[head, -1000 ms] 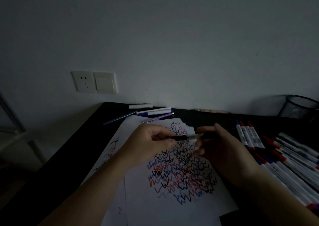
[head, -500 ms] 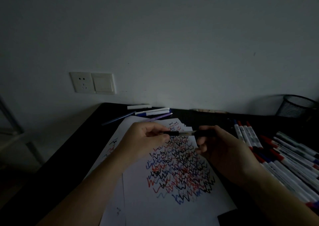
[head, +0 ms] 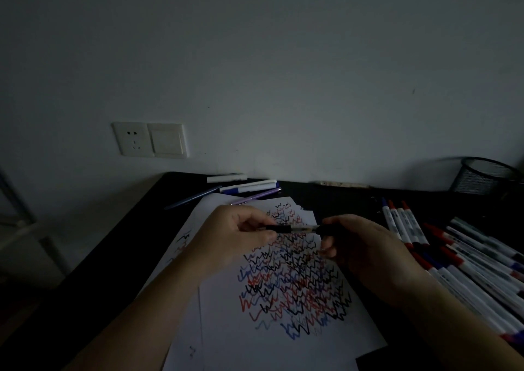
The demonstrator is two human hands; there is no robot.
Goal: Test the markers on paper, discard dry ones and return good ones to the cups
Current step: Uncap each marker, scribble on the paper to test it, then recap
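Pen (head: 295,228) spans between left hand (head: 241,231) and right hand (head: 360,243), gripped by both.

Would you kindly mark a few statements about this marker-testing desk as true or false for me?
1. Both hands hold one pen above the paper. True: the left hand and the right hand each grip an end.
2. The paper is blank. False: it carries black, red and blue zigzags.
3. A mesh cup stands at the far right. True.
4. The row of markers lies left of the paper. False: it lies right.
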